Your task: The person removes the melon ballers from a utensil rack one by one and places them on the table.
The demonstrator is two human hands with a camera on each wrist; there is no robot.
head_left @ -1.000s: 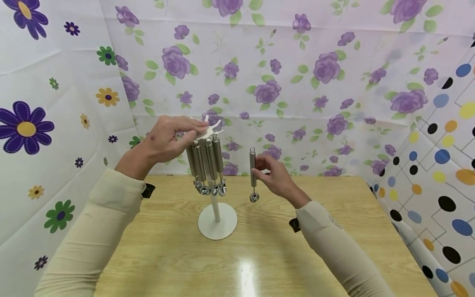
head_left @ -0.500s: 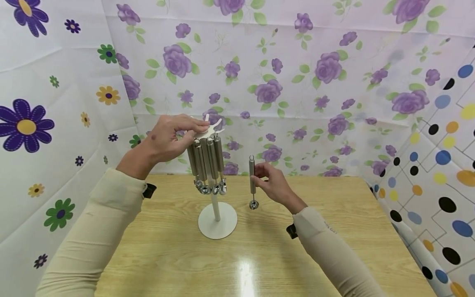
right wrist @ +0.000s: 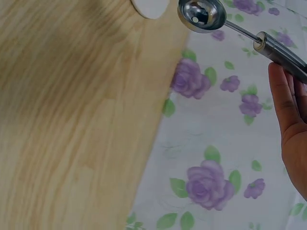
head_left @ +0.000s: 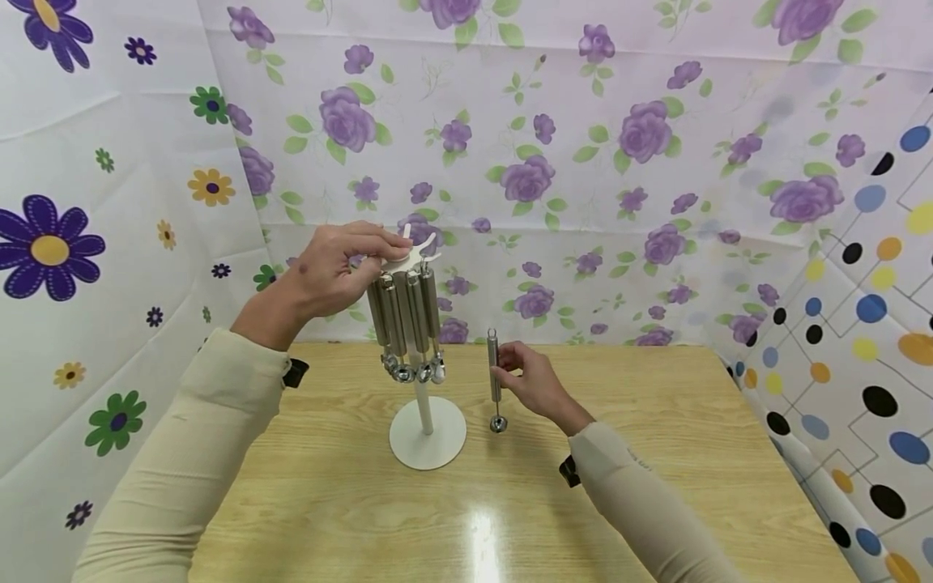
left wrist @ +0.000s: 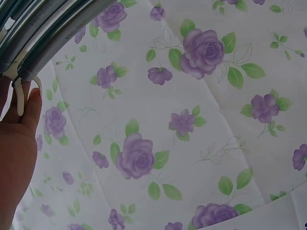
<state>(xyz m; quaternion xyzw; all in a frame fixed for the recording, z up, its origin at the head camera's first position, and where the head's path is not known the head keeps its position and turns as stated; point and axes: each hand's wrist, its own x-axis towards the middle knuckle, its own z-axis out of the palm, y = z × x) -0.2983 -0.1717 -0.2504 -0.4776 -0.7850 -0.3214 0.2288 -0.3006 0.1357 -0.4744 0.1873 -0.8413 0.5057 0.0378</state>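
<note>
My right hand [head_left: 535, 379] pinches the handle of a steel melon baller [head_left: 496, 368] between thumb and fingers, upright with its round bowl down, right of the white stand [head_left: 428, 453]. In the right wrist view the scoop's bowl [right wrist: 201, 14] and thin neck show beyond my fingertips. My left hand [head_left: 338, 267] holds the hooked top of the stand, fingers over it and thumb at its side. Several steel-handled scoops [head_left: 408, 312] hang from the hooks. The left wrist view shows some handles [left wrist: 53, 33] close to my fingers, which are partly out of frame.
The stand's round base rests on a wooden table [head_left: 350, 518]. A flowered cloth [head_left: 598, 202] rises behind the table, with patterned cloths on the left and right [head_left: 875, 380]. Bare wood lies in front of the stand.
My right hand has lowered the melon baller toward the table, still upright. My left hand stays on the top of the stand, and the hanging scoops look unchanged.
</note>
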